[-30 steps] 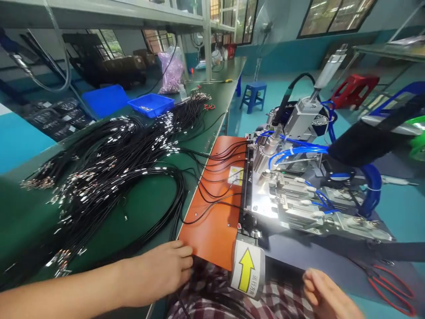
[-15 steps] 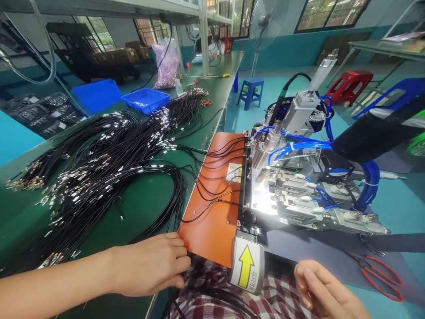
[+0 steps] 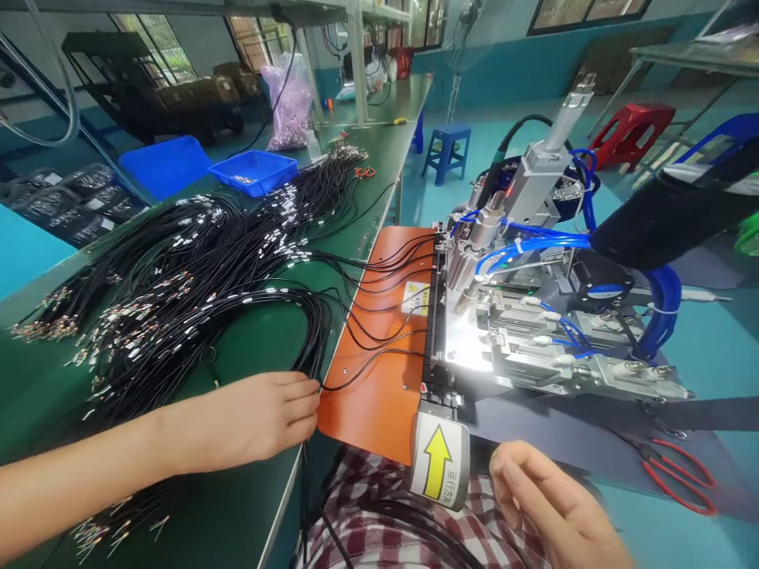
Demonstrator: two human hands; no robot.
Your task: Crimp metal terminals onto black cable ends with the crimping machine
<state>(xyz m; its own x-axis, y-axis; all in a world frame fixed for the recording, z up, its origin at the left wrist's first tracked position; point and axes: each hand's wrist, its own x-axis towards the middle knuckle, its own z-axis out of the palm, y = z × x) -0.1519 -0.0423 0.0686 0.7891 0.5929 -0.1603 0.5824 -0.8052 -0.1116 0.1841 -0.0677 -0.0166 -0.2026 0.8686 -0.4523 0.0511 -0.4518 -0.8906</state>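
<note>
My left hand (image 3: 278, 415) lies at the table's edge, its fingers curled together over the near end of a bundle of black cables (image 3: 317, 336). Its fingertips are hidden. Over my lap, right of the yellow arrow plate (image 3: 439, 462), my right hand (image 3: 545, 498) is closed with thumb against bent fingers; nothing shows in it. Several single cables run across an orange plate (image 3: 368, 411) into the clamping edge of a metal machine (image 3: 474, 340). More black cables (image 3: 409, 525) lie across my checked clothing.
Heaped cables with white tags (image 3: 178, 308) cover much of the green table (image 3: 249, 344). A blue tray (image 3: 254, 174) stands behind them. Red-handled pliers (image 3: 679, 474) lie right of the machine. Blue air hoses (image 3: 545, 241) and a black sleeve (image 3: 646, 217) overhang it. A blue stool (image 3: 447, 154) stands beyond.
My left hand has moved up and slightly left, from the plate's corner onto the cable bundle. My right hand has shifted left and up, toward the arrow plate. The view has tilted slightly.
</note>
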